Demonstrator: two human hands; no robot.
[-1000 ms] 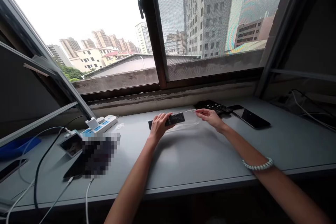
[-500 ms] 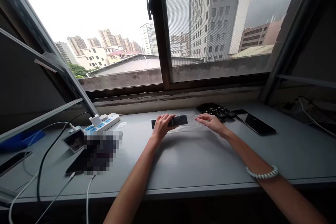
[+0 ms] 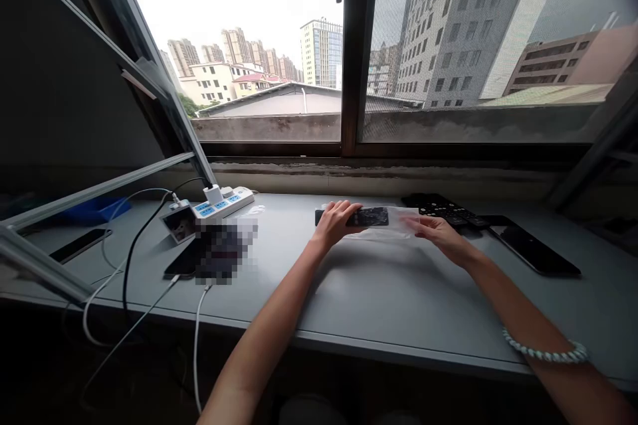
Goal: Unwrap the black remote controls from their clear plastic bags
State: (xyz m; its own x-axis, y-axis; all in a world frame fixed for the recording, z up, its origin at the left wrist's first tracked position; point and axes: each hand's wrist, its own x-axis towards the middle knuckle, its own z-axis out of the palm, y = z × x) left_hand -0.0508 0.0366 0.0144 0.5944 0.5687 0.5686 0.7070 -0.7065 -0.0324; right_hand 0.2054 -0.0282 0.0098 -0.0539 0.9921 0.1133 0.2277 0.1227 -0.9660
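My left hand (image 3: pixel 335 220) is closed around a slim black remote control (image 3: pixel 373 216), held level just above the desk. Its right part shows small light buttons; my fingers cover the middle. A thin clear plastic bag (image 3: pixel 397 218) spreads from the remote's right end. My right hand (image 3: pixel 438 234) pinches the bag's right side, fingertips slightly blurred. More of the clear plastic hangs under the remote. How far the remote sits inside the bag, I cannot tell.
Behind my right hand lie several black remotes (image 3: pixel 441 207), beside a dark tablet-like device (image 3: pixel 535 246). At left are a white power strip (image 3: pixel 226 204), a small framed screen (image 3: pixel 180 222), a partly pixelated dark device (image 3: pixel 182 262), a phone (image 3: pixel 80 246) and cables. A window stands behind the grey desk (image 3: pixel 379 299).
The view has swung left, so everything appears further right. My right hand's grip on the plastic has shifted, and the bag looks more spread out beside the remote. My left hand keeps its hold.
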